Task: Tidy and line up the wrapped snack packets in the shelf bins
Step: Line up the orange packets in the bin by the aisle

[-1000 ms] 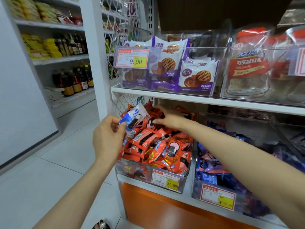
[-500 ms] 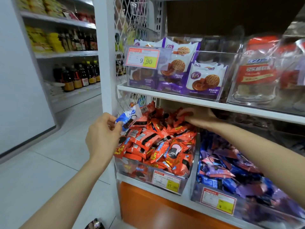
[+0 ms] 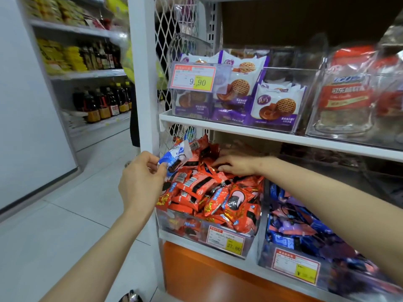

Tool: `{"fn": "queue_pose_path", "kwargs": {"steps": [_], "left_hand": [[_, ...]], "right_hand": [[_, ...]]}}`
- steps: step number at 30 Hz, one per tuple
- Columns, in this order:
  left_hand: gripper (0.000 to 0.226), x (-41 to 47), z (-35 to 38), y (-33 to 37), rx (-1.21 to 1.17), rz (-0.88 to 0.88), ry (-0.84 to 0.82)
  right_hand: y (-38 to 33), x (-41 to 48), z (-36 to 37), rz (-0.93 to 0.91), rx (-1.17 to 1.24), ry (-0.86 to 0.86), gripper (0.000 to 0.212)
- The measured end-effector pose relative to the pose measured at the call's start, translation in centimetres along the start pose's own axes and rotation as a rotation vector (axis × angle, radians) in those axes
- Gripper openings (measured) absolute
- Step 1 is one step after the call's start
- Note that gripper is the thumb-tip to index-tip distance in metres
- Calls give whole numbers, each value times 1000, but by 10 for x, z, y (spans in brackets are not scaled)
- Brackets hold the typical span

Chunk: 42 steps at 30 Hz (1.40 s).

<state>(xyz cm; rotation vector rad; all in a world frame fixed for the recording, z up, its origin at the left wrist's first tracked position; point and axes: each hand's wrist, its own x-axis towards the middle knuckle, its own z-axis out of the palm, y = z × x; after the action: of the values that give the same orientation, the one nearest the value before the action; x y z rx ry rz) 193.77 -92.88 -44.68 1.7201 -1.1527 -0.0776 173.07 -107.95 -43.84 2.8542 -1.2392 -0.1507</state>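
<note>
Pinching a blue-and-white packet (image 3: 175, 158) between thumb and fingertips, the left hand (image 3: 141, 182) stays by the left edge of the clear bin (image 3: 185, 223). It holds the packet just above the heap of orange packets (image 3: 209, 188), much as half a second ago. The right hand (image 3: 237, 165) has slid from the bin's rear right corner toward the middle of the heap. Its fingers lie close together, bent down onto the top packets; whether they grip one cannot be told.
</note>
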Motion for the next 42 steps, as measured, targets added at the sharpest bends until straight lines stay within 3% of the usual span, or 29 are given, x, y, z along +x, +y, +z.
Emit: {"fn": "queue_pose_path", "kwargs": {"steps": [3, 5, 7, 11, 16, 22, 26, 30, 37, 39, 42], "left_hand": [[10, 2, 3, 1, -1, -2, -10], [10, 2, 4, 3, -5, 0, -15], [10, 1, 4, 5, -8, 0, -23], [9, -1, 5, 6, -16, 14, -16], [9, -1, 6, 6, -13, 24, -9], [11, -1, 9, 9, 8, 27, -8], [11, 0, 9, 9, 22, 24, -18], [11, 1, 9, 8, 0, 34, -21], [14, 3, 12, 7, -7, 27, -47], [15, 1, 11, 10, 6, 32, -50], [16, -2, 12, 13, 3, 30, -73]], "right_hand": [[2, -4, 2, -69, 64, 89, 39], [-7, -1, 3, -132, 168, 34, 50], [-12, 5, 4, -140, 61, -18, 48], [-2, 2, -1, -39, -249, 186, 34], [12, -5, 2, 66, -176, 194, 41], [-8, 18, 2, 117, -48, 263, 27], [-30, 35, 13, 155, -135, 234, 17], [-29, 36, 15, 200, -113, 314, 13], [-4, -7, -12, 304, 373, 345, 26], [6, -14, -12, 372, 627, 484, 23], [11, -34, -11, 487, 1008, 805, 50]]}}
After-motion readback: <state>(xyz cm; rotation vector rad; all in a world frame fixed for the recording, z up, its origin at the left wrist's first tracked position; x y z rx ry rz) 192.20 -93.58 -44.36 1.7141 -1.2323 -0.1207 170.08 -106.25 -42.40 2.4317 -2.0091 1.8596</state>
